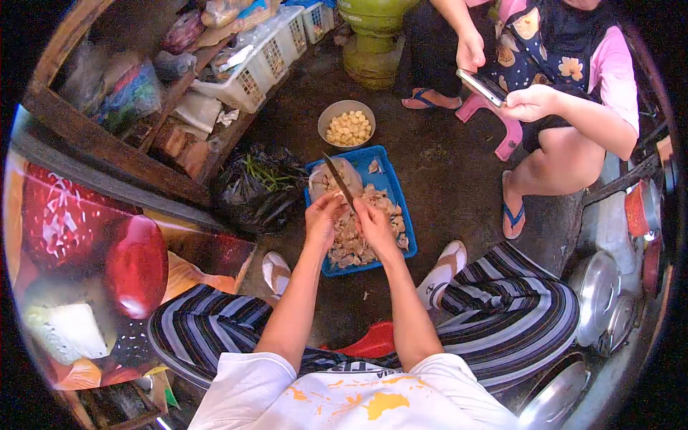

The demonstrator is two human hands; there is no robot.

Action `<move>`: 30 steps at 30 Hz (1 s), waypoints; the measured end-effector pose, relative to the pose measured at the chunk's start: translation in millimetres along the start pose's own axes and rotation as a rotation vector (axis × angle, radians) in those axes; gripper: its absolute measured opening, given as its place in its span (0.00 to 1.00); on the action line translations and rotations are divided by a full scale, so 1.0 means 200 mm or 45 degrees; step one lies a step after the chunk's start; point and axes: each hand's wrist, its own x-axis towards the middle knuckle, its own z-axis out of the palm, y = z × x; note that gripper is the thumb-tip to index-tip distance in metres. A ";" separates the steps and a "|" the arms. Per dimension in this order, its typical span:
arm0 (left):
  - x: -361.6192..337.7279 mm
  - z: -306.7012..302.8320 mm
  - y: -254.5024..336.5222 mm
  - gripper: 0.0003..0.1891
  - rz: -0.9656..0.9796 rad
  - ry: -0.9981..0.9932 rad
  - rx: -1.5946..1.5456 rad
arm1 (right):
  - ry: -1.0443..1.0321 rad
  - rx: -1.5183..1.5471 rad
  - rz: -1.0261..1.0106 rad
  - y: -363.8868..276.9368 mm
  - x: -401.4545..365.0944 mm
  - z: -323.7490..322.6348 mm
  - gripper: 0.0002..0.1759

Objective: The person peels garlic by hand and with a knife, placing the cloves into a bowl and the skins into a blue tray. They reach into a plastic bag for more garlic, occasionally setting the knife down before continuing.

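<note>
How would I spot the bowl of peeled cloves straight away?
Find the big green gas cylinder at the top, then the blue tray on the floor below it. Between them sits a round bowl. Its smooth, pale yellow cloves set it apart from the tray's papery, unpeeled garlic.

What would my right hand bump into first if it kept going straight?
Probably the pale plastic bag in the blue tray, with the knife in your right hand leading. Height is hard to judge, so it might pass over.
</note>
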 end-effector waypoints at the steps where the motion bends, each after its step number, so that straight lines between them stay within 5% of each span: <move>1: 0.00 0.00 0.00 0.12 -0.001 0.006 0.000 | 0.008 -0.005 -0.022 0.01 0.00 0.01 0.21; 11: 0.02 -0.02 0.03 0.10 -0.056 -0.098 -0.023 | -0.019 0.306 0.148 0.00 -0.01 -0.01 0.23; 21: 0.00 0.01 0.03 0.12 0.212 -0.137 0.401 | -0.068 0.373 0.263 -0.03 -0.01 0.00 0.19; 30: -0.01 0.02 0.05 0.11 -0.018 -0.207 -0.045 | -0.020 0.401 0.284 -0.06 -0.02 -0.02 0.22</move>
